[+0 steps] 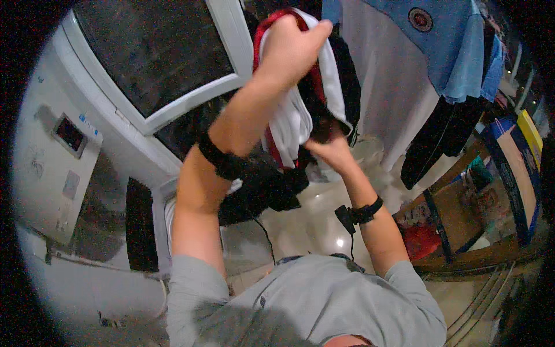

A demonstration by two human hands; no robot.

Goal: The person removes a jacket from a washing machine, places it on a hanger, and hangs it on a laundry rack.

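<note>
A red, white and black cloth garment [289,128] hangs in folds in front of me. My left hand [295,45] is raised at its top, with the fingers closed on the fabric and the thumb pointing out to the right. Lower down, my right hand [333,151] is at the garment's bottom edge. Its thumb lies beside the white folds, while dark cloth hides most of its fingers, so I cannot tell whether it grips. Both wrists wear black straps.
Left of me stands a white-framed window or door panel [190,106]. Dark cloth [264,195] lies below the garment. Blue denim clothing [433,47] and black trousers [438,139] hang at right, beside a pale curtain [377,78]. A box [516,173] stands on a wooden shelf [485,260].
</note>
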